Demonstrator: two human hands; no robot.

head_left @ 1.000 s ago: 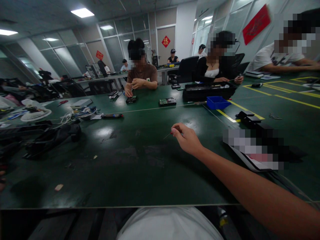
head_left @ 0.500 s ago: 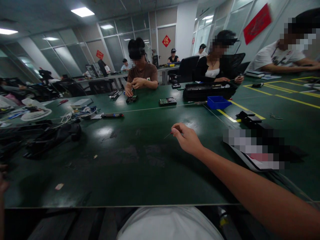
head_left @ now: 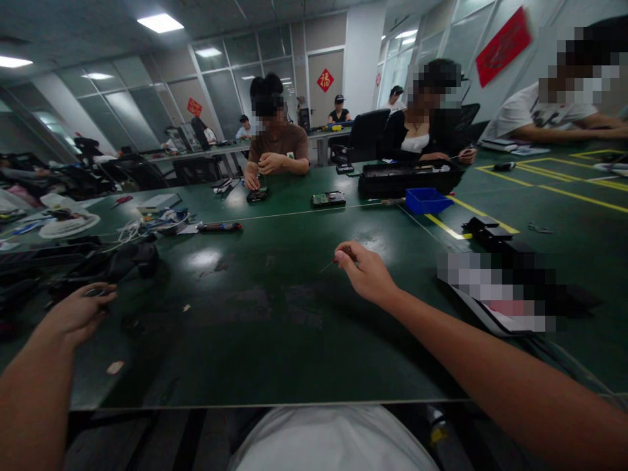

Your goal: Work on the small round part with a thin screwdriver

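Over the middle of the green table point(head_left: 235, 366), my right hand point(head_left: 362, 269) is closed round a thin screwdriver point(head_left: 328, 265), its shaft pointing down to the left. My left hand point(head_left: 81, 314) hovers at the left, near a black bag point(head_left: 132, 261), with its fingers closed on a small dark object point(head_left: 98, 292) too unclear to name. The two hands are far apart. Small pale scraps lie on the table between them, one of them a paper piece point(head_left: 115, 367) near the front edge.
A blue bin point(head_left: 428, 201) and a long black housing point(head_left: 409, 180) stand beyond my right hand. A circuit board unit point(head_left: 328, 199) lies at the far middle. Dark parts and a white-edged tray point(head_left: 471, 307) sit at right. People work across the table.
My left hand has come in from the left edge with a small dark object in its fingers. My right hand has hardly moved and still holds the screwdriver.
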